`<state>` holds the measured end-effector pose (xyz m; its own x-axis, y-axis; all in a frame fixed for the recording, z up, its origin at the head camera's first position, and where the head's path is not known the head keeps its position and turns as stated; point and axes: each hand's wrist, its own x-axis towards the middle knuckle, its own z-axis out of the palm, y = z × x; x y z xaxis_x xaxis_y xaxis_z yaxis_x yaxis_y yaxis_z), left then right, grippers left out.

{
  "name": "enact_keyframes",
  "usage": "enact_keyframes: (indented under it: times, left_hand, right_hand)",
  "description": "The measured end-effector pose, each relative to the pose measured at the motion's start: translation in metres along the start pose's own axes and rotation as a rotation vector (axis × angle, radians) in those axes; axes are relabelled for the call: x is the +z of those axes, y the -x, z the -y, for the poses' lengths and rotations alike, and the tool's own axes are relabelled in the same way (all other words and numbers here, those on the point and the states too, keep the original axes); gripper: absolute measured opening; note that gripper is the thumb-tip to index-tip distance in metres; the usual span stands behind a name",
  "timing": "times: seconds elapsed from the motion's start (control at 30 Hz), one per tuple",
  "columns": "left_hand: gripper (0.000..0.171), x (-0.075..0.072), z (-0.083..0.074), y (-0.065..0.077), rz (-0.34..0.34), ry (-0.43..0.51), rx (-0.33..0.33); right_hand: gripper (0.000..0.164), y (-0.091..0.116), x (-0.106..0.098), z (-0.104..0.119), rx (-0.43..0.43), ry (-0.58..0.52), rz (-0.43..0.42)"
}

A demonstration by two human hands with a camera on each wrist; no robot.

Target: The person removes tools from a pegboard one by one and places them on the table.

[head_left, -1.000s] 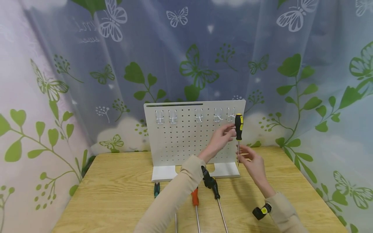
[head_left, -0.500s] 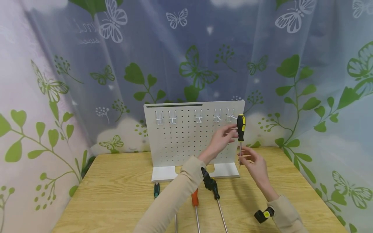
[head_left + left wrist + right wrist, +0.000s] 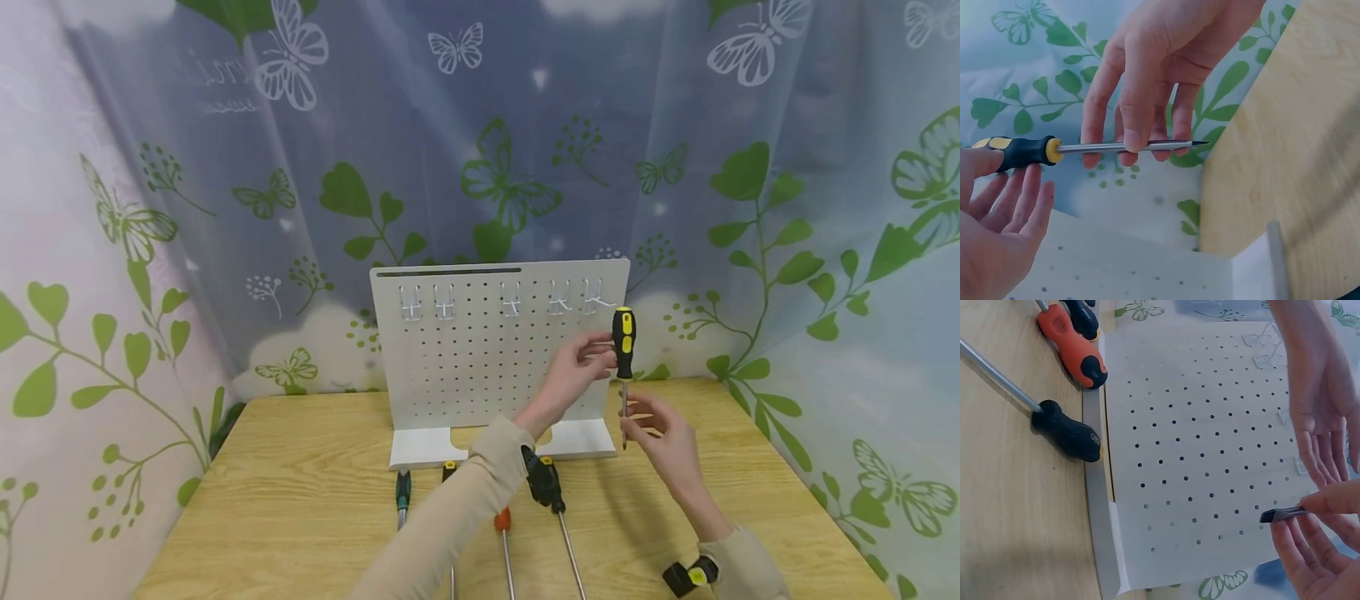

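Note:
A screwdriver with a black and yellow handle (image 3: 623,343) is held upright just right of the pegboard, its tip downward. My left hand (image 3: 573,371) pinches the handle; in the left wrist view the thumb lies on top and the fingers below. Lower down, my right hand (image 3: 667,433) pinches the steel shaft (image 3: 1091,148) between thumb and fingers. The dark, flat tip (image 3: 1275,515) sticks out past the right fingers in the right wrist view. White wire hooks (image 3: 594,297) line the upper pegboard, and the rightmost one is just above and left of the handle.
The white pegboard (image 3: 480,354) stands on a wooden table (image 3: 300,483). Before it lie several screwdrivers: a green-black one (image 3: 403,490), a black-yellow one (image 3: 449,471) partly behind the left sleeve, a red one (image 3: 503,520) and a black one (image 3: 552,485). A patterned curtain (image 3: 420,108) hangs behind.
Both hands have moved slightly right and down with the screwdriver, away from the rightmost hook. The left forearm now uncovers the top of the black-yellow screwdriver on the table.

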<state>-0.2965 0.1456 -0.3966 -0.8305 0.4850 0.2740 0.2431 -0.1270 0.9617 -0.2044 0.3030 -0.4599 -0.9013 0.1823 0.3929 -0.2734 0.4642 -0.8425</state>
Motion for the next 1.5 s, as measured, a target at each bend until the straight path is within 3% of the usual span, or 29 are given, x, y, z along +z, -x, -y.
enact_keyframes:
  times: [0.3, 0.47, 0.77, 0.97, 1.17, 1.33, 1.5]
  left_hand:
    - [0.043, 0.011, 0.024, 0.015, -0.071, 0.021, -0.039]
    - [0.043, 0.014, 0.038, 0.025, -0.085, 0.036, -0.081]
    - [0.035, 0.023, 0.083, 0.045, -0.152, 0.058, -0.169]
    - [0.033, 0.034, 0.095, 0.062, -0.211, 0.022, -0.182]
    - [0.037, 0.042, 0.105, 0.072, -0.248, -0.136, -0.212]
    - [0.037, 0.047, 0.116, 0.079, -0.257, -0.314, -0.213]
    - [0.033, 0.050, 0.120, 0.085, -0.243, -0.516, -0.209]
  right_hand:
    - [0.034, 0.025, -0.001, -0.010, 0.035, 0.052, 0.043]
    - [0.034, 0.041, 0.001, -0.018, 0.044, 0.005, 0.079]
    - [0.036, 0.067, 0.001, -0.032, 0.185, 0.007, 0.198]
    - [0.037, 0.081, -0.001, -0.043, 0.193, 0.035, 0.304]
    - [0.038, 0.091, -0.006, -0.048, 0.185, -0.009, 0.405]
    - [0.034, 0.098, -0.011, -0.053, 0.146, 0.030, 0.475]
    - [0.033, 0.102, -0.015, -0.058, 0.173, -0.004, 0.553]
